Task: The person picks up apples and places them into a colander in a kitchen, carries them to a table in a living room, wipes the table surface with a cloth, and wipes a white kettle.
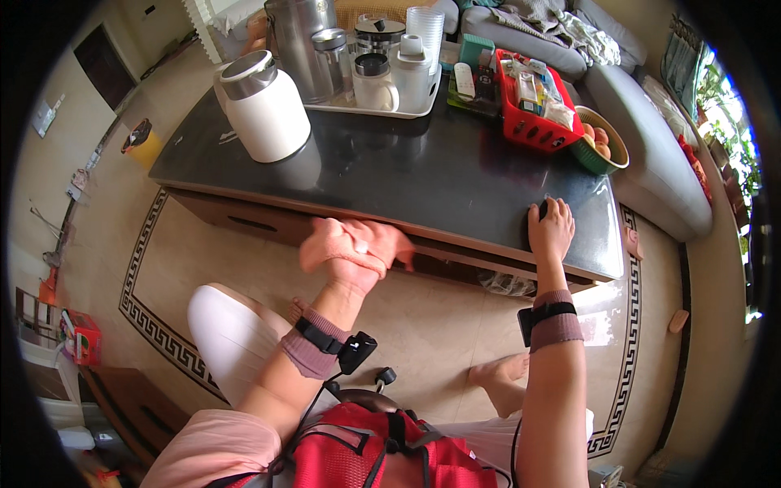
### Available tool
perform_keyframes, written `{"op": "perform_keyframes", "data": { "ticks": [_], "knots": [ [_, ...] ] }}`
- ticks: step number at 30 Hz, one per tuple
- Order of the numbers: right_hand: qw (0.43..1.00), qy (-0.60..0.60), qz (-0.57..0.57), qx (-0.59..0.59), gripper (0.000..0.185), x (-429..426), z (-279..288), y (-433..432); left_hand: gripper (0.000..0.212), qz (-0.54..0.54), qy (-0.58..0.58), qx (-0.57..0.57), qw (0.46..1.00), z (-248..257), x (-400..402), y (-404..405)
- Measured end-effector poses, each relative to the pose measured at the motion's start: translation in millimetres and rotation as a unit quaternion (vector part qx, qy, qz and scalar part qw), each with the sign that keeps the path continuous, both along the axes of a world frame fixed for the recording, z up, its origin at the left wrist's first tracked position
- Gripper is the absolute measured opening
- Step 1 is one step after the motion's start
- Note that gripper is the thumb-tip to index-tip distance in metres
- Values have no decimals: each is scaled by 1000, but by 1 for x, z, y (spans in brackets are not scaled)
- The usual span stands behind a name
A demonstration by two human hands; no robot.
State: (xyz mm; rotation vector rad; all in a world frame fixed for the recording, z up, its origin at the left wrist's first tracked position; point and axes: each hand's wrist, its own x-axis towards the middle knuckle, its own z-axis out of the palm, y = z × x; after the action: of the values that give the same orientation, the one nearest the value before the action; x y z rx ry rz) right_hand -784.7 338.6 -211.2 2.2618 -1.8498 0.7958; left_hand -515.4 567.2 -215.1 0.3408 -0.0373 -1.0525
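Observation:
My left hand [354,271] is wrapped in and gripping a pink cloth [360,241], held against the front edge of the dark-topped coffee table [390,177]. The cloth looks slightly blurred and covers most of the fingers. Near the table's front right corner, my right hand [552,232] rests palm down on the top, its fingers stretched forward and a little apart. A small dark patch shows by its thumb; I cannot tell what it is. A white jug with a metallic top [268,116] stands at the left on the table.
A white tray [421,110] holds a steel canister, jars and stacked cups. To its right are a red plastic basket [537,131] and a green bowl [598,161] of fruit. A grey sofa [647,152] stands beyond. A yellow bin [143,149] is at left.

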Motion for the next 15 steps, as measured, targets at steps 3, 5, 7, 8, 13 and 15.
{"op": "perform_keyframes", "data": {
  "ticks": [3, 5, 7, 8, 13, 15],
  "knots": [
    [1000, 6, -2, 7, 49, 2, 3, 2, 45, 68, 78, 43, 994, -1, 11, -1],
    [1000, 4, -2, 12, 49, 5, 5, 4, 42, 29, 10, -24, 999, -8, 7, -4],
    [1000, 7, -8, 16, 49, 4, 5, 4, 42, 35, -97, 52, 993, 9, -23, -15],
    [1000, 8, -11, 18, 49, 4, 5, 5, 44, 49, -114, 71, 990, 19, -44, -23],
    [1000, -1, 3, 9, 48, 7, 6, 4, 43, -143, -77, -37, 986, 2, -122, -56],
    [1000, -7, 14, 9, 48, 0, 5, 2, 39, -142, 20, -23, 989, 31, -135, -64]
  ]
}}
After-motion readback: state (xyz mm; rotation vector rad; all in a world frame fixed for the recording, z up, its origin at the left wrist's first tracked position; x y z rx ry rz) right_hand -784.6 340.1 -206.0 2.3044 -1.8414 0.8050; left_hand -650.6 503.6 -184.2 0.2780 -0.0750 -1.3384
